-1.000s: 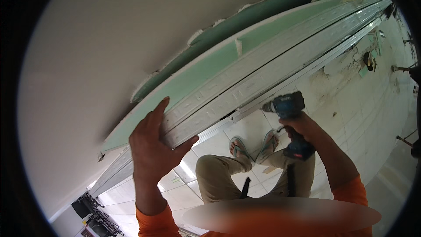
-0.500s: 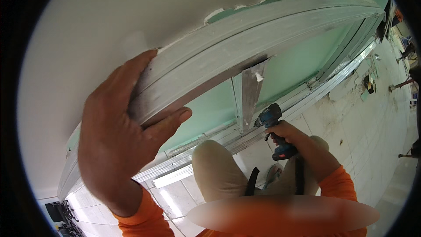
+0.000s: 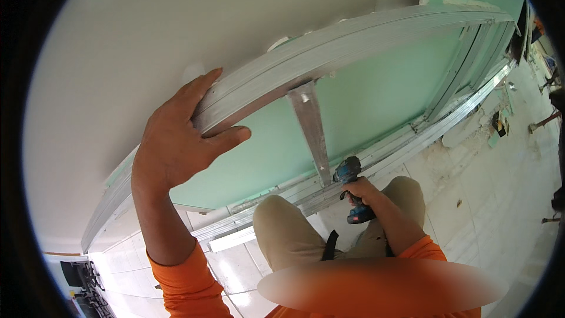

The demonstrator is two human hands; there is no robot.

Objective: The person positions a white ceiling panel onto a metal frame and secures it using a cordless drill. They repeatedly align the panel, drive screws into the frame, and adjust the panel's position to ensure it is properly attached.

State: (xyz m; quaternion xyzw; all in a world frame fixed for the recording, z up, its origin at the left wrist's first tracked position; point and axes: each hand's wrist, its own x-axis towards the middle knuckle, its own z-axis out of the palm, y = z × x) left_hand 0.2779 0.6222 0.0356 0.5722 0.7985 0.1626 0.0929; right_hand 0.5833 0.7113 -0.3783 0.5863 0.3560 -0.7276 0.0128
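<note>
My left hand [image 3: 176, 132] wraps over a long silver metal rail [image 3: 347, 44], fingers on its upper face and thumb below. The rail seems bowed by the lens. My right hand [image 3: 364, 189] grips the handle of a dark blue cordless drill [image 3: 347, 169]. Its front end is close to the foot of a short metal stud [image 3: 307, 123], but contact cannot be made out. That stud spans from the rail to the bottom metal track [image 3: 382, 168]. Pale green board [image 3: 376, 85] shows behind the stud.
A light wall [image 3: 147, 41] rises beyond the rail. Debris [image 3: 499, 123] lies on the tiled floor [image 3: 453, 182] at the right. A loose pale strip [image 3: 232, 240] rests by my knee. Black furniture [image 3: 85, 282] stands at the far left.
My view has shifted. The drill and right hand now sit nearer the stud's foot, a little lower and farther left in view. My left hand still grips the rail.
</note>
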